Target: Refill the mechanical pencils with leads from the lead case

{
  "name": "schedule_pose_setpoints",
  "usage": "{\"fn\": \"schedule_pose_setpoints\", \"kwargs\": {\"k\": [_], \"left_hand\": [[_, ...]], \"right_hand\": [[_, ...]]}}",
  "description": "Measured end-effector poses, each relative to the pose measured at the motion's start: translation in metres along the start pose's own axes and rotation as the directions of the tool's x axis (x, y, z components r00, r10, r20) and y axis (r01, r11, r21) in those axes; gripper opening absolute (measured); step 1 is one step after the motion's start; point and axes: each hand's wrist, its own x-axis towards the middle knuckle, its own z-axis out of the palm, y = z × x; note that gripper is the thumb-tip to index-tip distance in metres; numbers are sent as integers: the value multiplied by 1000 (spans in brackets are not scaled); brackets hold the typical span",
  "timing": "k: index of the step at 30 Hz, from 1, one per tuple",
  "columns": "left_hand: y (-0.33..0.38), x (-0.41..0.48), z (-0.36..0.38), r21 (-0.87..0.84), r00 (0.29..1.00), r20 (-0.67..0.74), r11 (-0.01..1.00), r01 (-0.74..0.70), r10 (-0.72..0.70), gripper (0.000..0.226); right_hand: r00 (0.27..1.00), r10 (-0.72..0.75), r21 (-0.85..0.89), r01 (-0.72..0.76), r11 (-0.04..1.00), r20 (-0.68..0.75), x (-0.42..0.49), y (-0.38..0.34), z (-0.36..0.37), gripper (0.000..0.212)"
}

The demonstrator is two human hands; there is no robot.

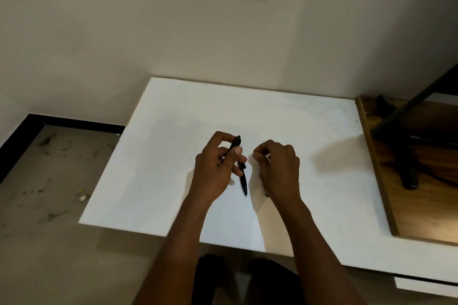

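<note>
Both bare forearms stretched forward side by side, left hand [218, 168] curled with thumb and fingers closed in a grip, right hand [278, 168] near it, knuckles up, fingertips [257, 155] pinched together.

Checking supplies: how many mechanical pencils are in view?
1: a slim black mechanical pencil held in the left hand above the white table. The closed right hand may hide something.

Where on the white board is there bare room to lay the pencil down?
The white board is bare left of the left hand, behind both hands toward the wall, and right of the right hand up to the wooden table. Only the middle is crowded, around the pencil.
</note>
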Motion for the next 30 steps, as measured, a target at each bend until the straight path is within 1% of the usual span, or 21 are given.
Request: {"fn": "schedule_pose_setpoints", "kwargs": {"k": [1, 2, 4, 5, 7, 10, 12, 14, 15, 17, 19, 22, 24, 26, 30], "left_hand": [[-1, 0, 0, 18, 1000, 3, 1000, -2, 1, 6], [-1, 0, 0, 36, 1000, 3, 999, 0, 0, 6], [-2, 1, 0, 61, 1000, 0, 998, 11, -11, 9], [-2, 1, 1, 71, 1000, -1, 997, 14, -14, 11], [-3, 1, 2, 88, 1000, -2, 996, 11, -10, 12], [-3, 0, 3, 105, 1000, -3, 994, 5, -5, 13], [-2, 0, 4, 106, 1000, 5, 994, 9, -9, 13], [-1, 0, 5, 72, 1000, 10, 997, 27, -28, 13], [0, -1, 5, 40, 999, 11, 998, 42, -42, 13], [1, -1, 5, -38, 997, 12, 997, 73, -72, 15], [3, 0, 3, -151, 994, 22, 983, 105, -103, 20], [4, 1, 0, -379, 991, 47, 916, 135, -127, 24], [4, 2, -2, -474, 991, 48, 870, 134, -127, 21], [2, 3, -4, -515, 992, 41, 848, 127, -123, 21], [0, 4, -4, -536, 995, 28, 838, 100, -101, 26]], "right_hand": [[999, 29, 164, -22, 986, -40, 0, 0, -3, 10], [996, 75, 326, -53, 944, -56, 1, 0, -7, 9], [987, 162, 563, -139, 815, 10, 1, -3, -15, 6], [982, 178, 637, -173, 751, 57, 2, -3, -17, 5], [979, 170, 716, -201, 668, 117, 2, -2, -21, 7], [978, 143, 759, -207, 618, 150, 2, 1, -25, 11], [979, 117, 759, -204, 618, 167, 2, 2, -26, 13], [981, 117, 722, -194, 664, 156, 2, 3, -26, 15], [983, 126, 671, -181, 719, 130, 2, 5, -25, 15], [991, 117, 498, -137, 856, 72, 1, 9, -23, 13], [996, 69, 349, -85, 933, 56, 1, 10, -21, 9], [996, 35, 241, -54, 969, 80, -1, 9, -18, 7], [997, 37, 175, -49, 983, 71, -1, 7, -16, 6], [997, 44, 142, -52, 988, 61, -1, 7, -16, 6], [996, 52, 110, -59, 992, 72, -2, 10, -15, 6]]}}
